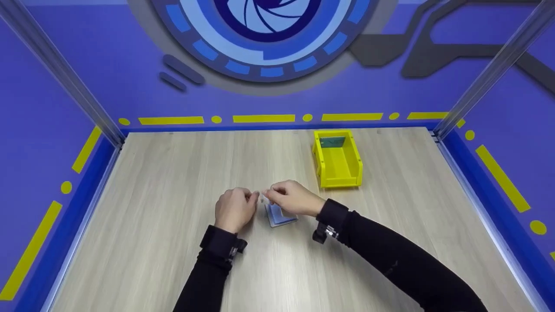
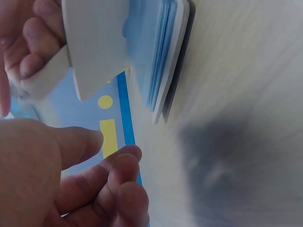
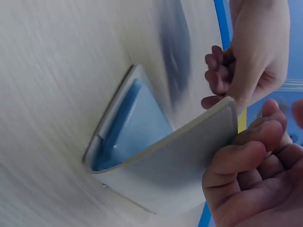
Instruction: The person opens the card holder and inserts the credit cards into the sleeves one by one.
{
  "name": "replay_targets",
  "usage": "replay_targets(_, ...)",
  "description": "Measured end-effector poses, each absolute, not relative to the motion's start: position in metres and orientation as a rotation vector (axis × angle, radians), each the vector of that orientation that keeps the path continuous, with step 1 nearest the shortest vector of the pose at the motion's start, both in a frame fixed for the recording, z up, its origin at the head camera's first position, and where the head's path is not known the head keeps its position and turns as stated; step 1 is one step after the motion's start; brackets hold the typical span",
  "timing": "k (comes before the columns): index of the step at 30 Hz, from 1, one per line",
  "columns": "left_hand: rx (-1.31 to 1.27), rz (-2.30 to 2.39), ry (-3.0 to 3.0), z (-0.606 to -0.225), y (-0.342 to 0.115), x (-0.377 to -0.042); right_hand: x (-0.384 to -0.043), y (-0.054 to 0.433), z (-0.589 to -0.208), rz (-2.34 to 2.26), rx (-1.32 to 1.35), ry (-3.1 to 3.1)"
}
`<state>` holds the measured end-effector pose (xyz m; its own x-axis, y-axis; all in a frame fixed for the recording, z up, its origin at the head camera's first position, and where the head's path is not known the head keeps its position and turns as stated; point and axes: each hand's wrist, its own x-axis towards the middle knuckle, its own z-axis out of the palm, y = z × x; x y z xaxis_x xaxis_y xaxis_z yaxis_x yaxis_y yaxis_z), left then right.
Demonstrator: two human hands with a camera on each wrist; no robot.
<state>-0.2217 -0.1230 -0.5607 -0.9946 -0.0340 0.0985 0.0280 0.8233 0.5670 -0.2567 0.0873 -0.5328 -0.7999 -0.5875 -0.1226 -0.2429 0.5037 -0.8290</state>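
A small card holder (image 1: pixel 277 216) lies on the wooden table in front of me, with a white cover and blue see-through sleeves (image 3: pixel 137 127). Its upper cover (image 3: pixel 165 165) is lifted at an angle away from the sleeves. My right hand (image 1: pixel 295 198) holds the raised cover at its free edge, fingers curled there. In the left wrist view a pale strip of the cover (image 2: pixel 47 73) bends beside those fingers. Just left of the holder, my left hand (image 1: pixel 235 209) hovers with loosely bent fingers. Between its thumb and fingertips (image 2: pixel 129 151) is a gap with nothing in it.
Beyond my right hand, a yellow open-front bin (image 1: pixel 337 167) stands toward the back of the table (image 1: pixel 173 173). A dark green flat piece (image 1: pixel 332 142) is at its rear wall. Blue panels (image 1: pixel 277 102) with yellow marks enclose the table at the back and sides.
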Motion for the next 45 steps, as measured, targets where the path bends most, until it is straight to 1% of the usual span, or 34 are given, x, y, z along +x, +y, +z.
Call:
replay_targets(9, -0.011, -0.925, -2.903, -0.562, -0.121, -0.222, -0.256, 0.099, -0.556, -1.008, -0.608, 2.447)
replay_targets(18, -0.203, -0.932, -2.985, -0.567, -0.11, -0.219, -0.257, 0.108, -0.566, -0.85, -0.628, 2.628)
replay_targets(30, -0.214, -0.955, -3.033, -0.572, -0.112, -0.218, -0.268, 0.119, -0.569, -0.864, -0.403, 2.667)
replay_targets(45, -0.214, -0.905, -3.051, -0.577, -0.104, -0.217, -0.267, 0.12, -0.564, -1.077, -0.323, 2.514)
